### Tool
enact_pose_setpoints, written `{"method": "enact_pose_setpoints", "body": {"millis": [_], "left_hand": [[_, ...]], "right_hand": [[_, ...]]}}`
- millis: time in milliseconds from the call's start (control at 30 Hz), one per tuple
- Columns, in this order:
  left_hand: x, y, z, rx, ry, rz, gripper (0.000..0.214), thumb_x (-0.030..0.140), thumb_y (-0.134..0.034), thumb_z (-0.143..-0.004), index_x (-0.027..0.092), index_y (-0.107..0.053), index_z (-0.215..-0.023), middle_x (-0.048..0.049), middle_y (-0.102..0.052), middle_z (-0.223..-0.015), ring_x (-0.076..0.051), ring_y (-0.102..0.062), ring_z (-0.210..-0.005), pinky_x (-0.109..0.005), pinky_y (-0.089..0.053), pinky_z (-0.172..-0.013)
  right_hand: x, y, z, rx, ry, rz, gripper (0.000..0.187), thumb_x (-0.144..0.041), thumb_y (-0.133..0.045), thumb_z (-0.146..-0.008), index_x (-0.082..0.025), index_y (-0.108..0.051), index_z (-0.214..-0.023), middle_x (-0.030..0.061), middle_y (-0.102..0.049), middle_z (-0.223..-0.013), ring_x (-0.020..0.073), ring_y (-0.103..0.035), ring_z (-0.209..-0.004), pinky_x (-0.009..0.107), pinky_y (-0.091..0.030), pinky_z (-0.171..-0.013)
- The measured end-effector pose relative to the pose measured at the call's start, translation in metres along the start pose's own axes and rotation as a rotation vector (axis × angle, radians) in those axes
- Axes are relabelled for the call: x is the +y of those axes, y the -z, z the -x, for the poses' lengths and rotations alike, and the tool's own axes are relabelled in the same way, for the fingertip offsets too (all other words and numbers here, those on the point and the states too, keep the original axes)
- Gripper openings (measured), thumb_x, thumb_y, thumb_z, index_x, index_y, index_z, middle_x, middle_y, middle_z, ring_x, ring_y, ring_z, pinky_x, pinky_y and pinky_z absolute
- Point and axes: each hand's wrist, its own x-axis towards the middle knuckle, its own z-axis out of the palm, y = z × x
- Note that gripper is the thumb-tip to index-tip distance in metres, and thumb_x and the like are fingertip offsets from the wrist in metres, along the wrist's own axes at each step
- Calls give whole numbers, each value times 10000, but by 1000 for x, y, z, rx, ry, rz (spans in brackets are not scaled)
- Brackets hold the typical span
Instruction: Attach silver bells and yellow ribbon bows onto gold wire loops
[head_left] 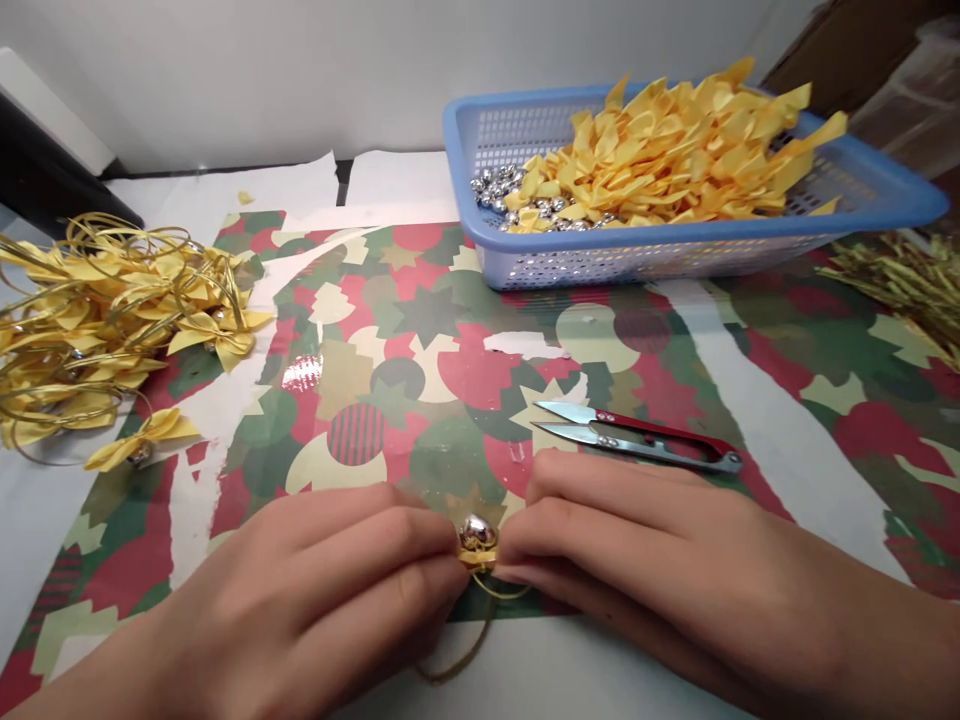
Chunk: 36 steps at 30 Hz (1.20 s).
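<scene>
Patterned paper, hands pinching yellow ribbon, silver ball

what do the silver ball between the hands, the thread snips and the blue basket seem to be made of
Silver ball: metal or metal-coated plastic, polished, with mirror-like highlights; which one can't be told.
Thread snips: metal, probably steel; the blades gleam bare, one handle looks painted red.
Blue basket: most likely moulded plastic, satin finish, judging by its smooth rim and perforated walls.
</scene>
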Motion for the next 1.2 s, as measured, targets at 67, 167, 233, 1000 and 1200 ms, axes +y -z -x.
{"method": "enact_pose_setpoints", "body": {"millis": [67,167,233,1000,1200], "left_hand": [[-5,1,-7,-49,-61,5,171,90,-526,-865,186,-644,-943,-38,-708,-839,-150,-627,-694,-252,-543,-633],[-8,2,-16,-18,-50,52,122,60,-596,-799,173,-631,-830,-18,-690,-773,-122,-605,-646,-226,-527,-608],[-8,4,-19,-14,-4,111,130,57,-585,-796,176,-630,-817,-1,-672,-740,-106,-599,-641,-203,-517,-604],[-14,-2,-10,53,-95,-20,115,105,-594,-835,201,-637,-882,7,-635,-764,-130,-507,-653,-284,-356,-619],[-12,5,-8,66,-260,-211,192,120,-445,-921,173,-624,-964,-14,-689,-781,-157,-545,-701,-320,-389,-665]], "right_hand": [[0,-1,0,-10,-1,16,326,-189,-366,-985,-176,-670,-868,25,-588,-774,136,-556,-659,210,-447,-541],[2,-2,0,-12,-14,31,321,-184,-364,-982,-184,-669,-882,24,-584,-764,138,-556,-651,213,-449,-537],[4,-2,0,24,-1,26,326,-189,-350,-988,-187,-664,-899,23,-585,-760,136,-558,-653,211,-449,-535],[0,2,-7,-51,-97,-219,131,-131,-461,-936,-201,-551,-871,-2,-647,-807,116,-617,-730,198,-485,-651],[3,0,-5,-70,-203,-320,137,-184,-396,-973,-209,-520,-922,-2,-638,-827,105,-603,-709,188,-463,-631]]}}
